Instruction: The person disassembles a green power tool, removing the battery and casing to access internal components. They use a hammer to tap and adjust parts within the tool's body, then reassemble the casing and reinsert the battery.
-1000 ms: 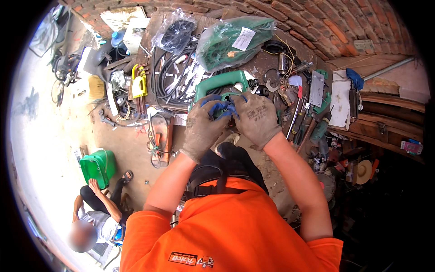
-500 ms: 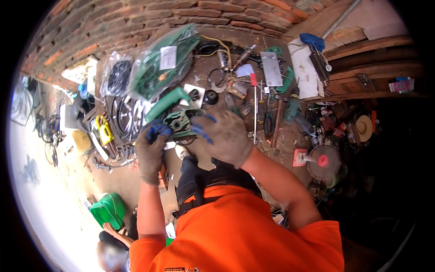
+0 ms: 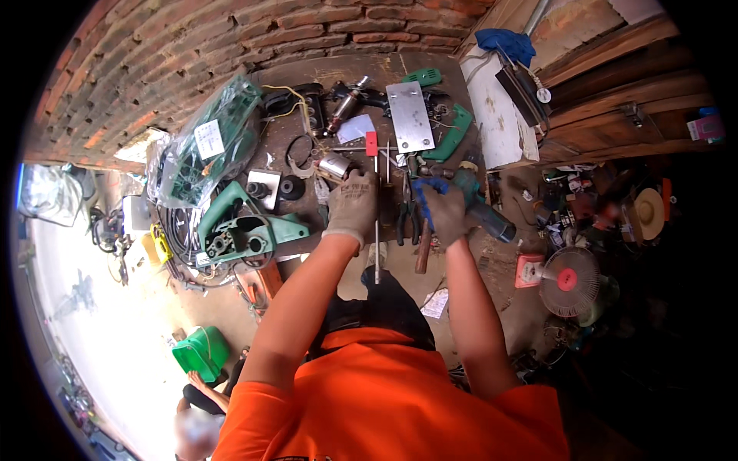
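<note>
Grey-gloved left hand (image 3: 354,206) overlaps a long, red-ended metal rod (image 3: 377,244); right of the rod, a blue-fingered, grey-gloved right hand (image 3: 445,211) is beside black-handled pliers (image 3: 407,197). I cannot tell either grip.

From head height, a wide fisheye view looks steeply down over the nearby orange shirt (image 3: 392,399) and faces the workbench (image 3: 307,74), the brick wall (image 3: 254,38) lying farther off.

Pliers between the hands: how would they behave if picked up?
The pliers look metal-headed, so probably heavy for their size. Their handles sit apart, so might swing when gripped; lying flat, the pliers seem unlikely to roll.
</note>
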Available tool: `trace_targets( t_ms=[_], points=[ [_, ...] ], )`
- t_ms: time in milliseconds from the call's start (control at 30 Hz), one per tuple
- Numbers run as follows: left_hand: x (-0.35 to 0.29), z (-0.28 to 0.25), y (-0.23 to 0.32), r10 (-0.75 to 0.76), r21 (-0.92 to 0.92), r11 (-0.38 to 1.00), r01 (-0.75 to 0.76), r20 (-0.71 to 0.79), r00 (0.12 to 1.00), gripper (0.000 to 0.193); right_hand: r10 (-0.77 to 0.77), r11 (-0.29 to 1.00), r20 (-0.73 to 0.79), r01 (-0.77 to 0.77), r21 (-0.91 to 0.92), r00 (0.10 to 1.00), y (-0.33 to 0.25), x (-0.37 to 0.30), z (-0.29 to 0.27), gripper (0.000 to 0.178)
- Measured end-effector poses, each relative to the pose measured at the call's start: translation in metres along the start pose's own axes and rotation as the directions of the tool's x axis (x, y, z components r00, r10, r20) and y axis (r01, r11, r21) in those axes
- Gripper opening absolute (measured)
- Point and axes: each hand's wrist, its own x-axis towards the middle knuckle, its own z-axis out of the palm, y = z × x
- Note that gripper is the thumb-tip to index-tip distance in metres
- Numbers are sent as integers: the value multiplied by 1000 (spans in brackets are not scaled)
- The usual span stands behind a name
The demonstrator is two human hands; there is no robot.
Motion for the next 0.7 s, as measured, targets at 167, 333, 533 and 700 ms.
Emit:
trace_targets(
  t_ms=[167,333,533,700],
  points=[
    [23,13,12,-183,133,976,173,70,981,21,-34,935,-63,10,-355,997,30,52,0,27],
    [-28,-25,31,-14,-101,995,6,-77,997,38,11,927,-31,-21,-375,999,47,67,-2,33],
    [-138,-103,-4,-92,-114,990,84,-60,994,57,-75,971,11,76,-225,997,0,5,-16,23],
    [-183,-154,-85,-265,12,961,276,-250,931,80,318,774,279,-79,-628,906,-23,-82,-14,40]
  ],
)
